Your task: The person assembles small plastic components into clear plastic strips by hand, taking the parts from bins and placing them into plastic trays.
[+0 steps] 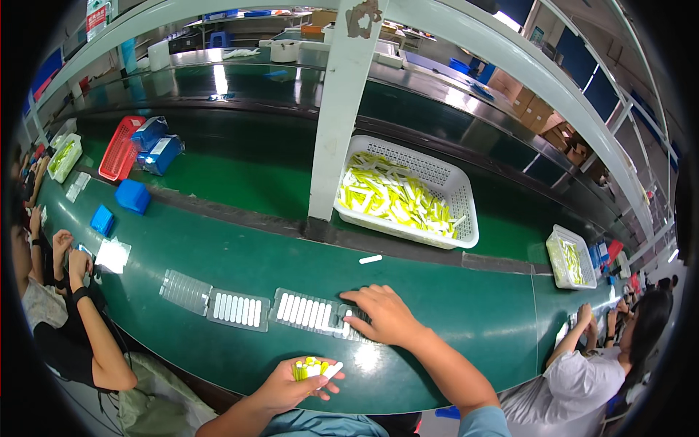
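Note:
In my left hand [295,384], low in front of me, the fingers are curled round a bundle of small yellow-and-white sticks [312,368]. My right hand [382,315] reaches over the right end of a row of clear plastic trays, thumb and fingertips at a white stick [347,321] in a tray slot. That tray [357,333] is partly hidden by the hand. Left of it lies a clear tray [302,312] with several white sticks side by side, then another filled tray [237,309]. The leftmost tray [185,291] shows bare slots.
A single white stick [370,259] lies beyond my right hand. Behind it stands a white basket [408,231] heaped with yellow-and-white sticks, beside a white post [333,124]. Blue boxes [132,196] and a red basket [119,156] stand left. People work at both sides.

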{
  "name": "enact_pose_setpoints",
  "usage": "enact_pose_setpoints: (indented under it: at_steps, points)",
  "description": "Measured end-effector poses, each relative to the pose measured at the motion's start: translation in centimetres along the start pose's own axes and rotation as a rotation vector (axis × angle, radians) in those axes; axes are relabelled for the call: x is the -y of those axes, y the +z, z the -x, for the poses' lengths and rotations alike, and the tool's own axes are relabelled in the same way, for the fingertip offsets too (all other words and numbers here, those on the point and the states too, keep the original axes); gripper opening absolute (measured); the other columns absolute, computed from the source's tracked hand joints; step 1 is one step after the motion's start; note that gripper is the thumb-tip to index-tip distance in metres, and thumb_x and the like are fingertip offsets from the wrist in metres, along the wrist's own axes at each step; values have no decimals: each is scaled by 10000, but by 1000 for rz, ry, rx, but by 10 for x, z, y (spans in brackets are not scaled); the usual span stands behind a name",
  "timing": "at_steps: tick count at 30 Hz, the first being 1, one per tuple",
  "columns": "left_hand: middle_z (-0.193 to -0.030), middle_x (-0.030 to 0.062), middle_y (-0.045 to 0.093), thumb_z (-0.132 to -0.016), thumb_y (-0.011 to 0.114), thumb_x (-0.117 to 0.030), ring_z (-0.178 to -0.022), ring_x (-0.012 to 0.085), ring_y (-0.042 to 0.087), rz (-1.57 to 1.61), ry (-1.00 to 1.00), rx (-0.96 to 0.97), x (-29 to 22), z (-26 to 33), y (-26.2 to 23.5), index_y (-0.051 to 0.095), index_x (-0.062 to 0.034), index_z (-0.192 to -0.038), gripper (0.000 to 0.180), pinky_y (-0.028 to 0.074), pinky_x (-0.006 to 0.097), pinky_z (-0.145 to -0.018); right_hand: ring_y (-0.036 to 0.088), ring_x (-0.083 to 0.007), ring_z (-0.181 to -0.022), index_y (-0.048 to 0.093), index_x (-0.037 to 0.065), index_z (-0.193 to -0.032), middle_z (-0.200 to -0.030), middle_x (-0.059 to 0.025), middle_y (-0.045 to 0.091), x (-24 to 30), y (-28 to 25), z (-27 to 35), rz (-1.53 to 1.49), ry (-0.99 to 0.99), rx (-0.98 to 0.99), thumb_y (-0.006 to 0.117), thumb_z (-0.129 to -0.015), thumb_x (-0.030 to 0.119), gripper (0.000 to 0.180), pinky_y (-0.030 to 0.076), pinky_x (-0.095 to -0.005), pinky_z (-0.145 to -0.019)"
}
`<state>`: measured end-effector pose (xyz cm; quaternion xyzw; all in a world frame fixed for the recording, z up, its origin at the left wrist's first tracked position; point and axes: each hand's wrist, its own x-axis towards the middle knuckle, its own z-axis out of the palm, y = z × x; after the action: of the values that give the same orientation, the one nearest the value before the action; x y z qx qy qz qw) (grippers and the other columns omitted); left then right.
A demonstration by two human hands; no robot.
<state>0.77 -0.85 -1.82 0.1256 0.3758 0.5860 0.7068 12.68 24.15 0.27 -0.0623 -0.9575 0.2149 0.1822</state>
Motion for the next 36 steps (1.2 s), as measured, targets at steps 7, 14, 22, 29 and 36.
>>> enact_pose_setpoints:
  at_steps: [7,14,22,29,36]
  points:
    - [-1216,203,653,-978,605,-14,-1007,246,695,-57,79,-69,1,4,-2,458,35,-1399,449,595,356,-861,546,-222,-631,699,76,-1060,-708,-38,602,36,-8,16,-173,58,-161,754,-836,176,252,409,-361,-627]
    - [-1231,213,612,-988,556,34,-1102,313,676,-115,142,-22,-7,-1,17,354,44,-1469,522,580,412,-963,537,-130,-568,752,68,-994,-719,-31,634,74,-2,36,-613,316,154,772,-847,128,160,426,-277,-517]
    - [-1219,210,633,-1002,558,-12,-1109,331,676,-139,97,-97,-8,0,20,453,49,-1392,409,579,404,-963,566,-140,-564,760,60,-902,-736,-40,660,74,0,42,-473,236,49,766,-860,135,87,439,-289,-505]
    - [-1160,200,673,-1011,546,-61,-905,259,722,64,-129,42,-1,-1,0,570,33,-1226,236,614,374,-774,599,-177,-655,716,70,-912,-788,-26,641,61,-16,45,-55,-398,-116,781,-835,223,183,464,-299,-604]
    - [-1065,170,683,-963,628,-22,-918,215,710,-261,140,-109,0,-1,5,575,32,-1220,269,617,351,-763,644,-191,-657,729,24,-931,-775,-71,694,65,-11,48,-502,51,-29,785,-829,130,157,489,-305,-632]
